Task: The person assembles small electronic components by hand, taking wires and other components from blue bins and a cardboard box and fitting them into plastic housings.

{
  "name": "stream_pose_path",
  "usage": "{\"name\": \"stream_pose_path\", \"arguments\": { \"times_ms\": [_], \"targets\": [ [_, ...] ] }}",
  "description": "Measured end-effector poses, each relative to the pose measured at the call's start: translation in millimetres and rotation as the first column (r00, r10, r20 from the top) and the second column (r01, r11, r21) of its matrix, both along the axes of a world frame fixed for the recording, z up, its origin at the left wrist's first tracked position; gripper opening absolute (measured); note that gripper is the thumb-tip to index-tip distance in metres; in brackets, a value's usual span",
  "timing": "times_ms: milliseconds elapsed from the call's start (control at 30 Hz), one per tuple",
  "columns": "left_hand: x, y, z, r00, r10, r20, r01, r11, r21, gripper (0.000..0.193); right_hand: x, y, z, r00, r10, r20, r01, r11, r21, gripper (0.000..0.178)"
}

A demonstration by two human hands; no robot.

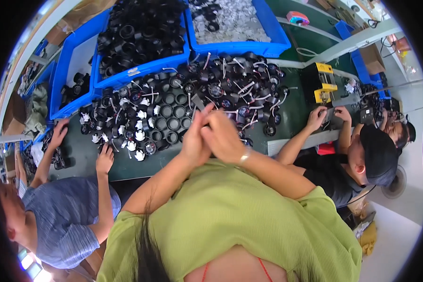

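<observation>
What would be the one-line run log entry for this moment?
left hand: meets right | right hand: clasped, contents hidden | below: black ring parts | table

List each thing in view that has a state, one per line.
left hand: raised over the table, pressed against the right hand
right hand: closed, fingers curled; anything held is hidden
blue bin: heaped with black rings
second blue bin: partly filled with pale parts
green table: crowded with wired black parts

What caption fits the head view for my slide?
Left hand and right hand meet above a green table crowded with black ring-shaped parts.
</observation>
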State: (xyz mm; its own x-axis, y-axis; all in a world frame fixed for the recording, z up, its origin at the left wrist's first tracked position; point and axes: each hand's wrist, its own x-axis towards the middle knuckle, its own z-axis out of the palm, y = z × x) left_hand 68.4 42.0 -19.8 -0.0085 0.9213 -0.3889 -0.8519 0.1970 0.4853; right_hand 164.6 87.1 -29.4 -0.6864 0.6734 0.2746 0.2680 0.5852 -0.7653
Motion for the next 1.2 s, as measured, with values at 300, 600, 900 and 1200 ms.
{"name": "stream_pose_path", "arguments": {
  "times_ms": [300, 600, 900, 1200],
  "targets": [
    [-185.9, -40.6, -130.7, 0.562, 0.392, -0.728, -0.709, 0.682, -0.181, 0.024, 4.2, 92.1, -50.8, 0.945, -0.319, -0.064, 0.319, 0.948, -0.015, 0.012],
    [-285.8, -7.7, -153.2, -0.253, -0.132, -0.958, -0.799, 0.588, 0.13, 0.053, 9.5, 168.2, -104.7, 0.788, -0.178, 0.589, 0.218, 0.976, 0.003, 0.058],
    [-114.3, 331.2, -97.3, -0.484, 0.112, -0.868, 0.349, 0.934, -0.074, 0.019, 35.5, 200.9, -75.7, 0.939, -0.329, 0.104, 0.345, 0.901, -0.265, 0.05],
    [-123.5, 421.2, -178.7, -0.759, -0.252, -0.601, 0.268, 0.72, -0.64, 0.023, 68.5, 184.4, -53.9, 0.822, -0.57, 0.013, 0.388, 0.541, -0.746, 0.052]
  ]
}}
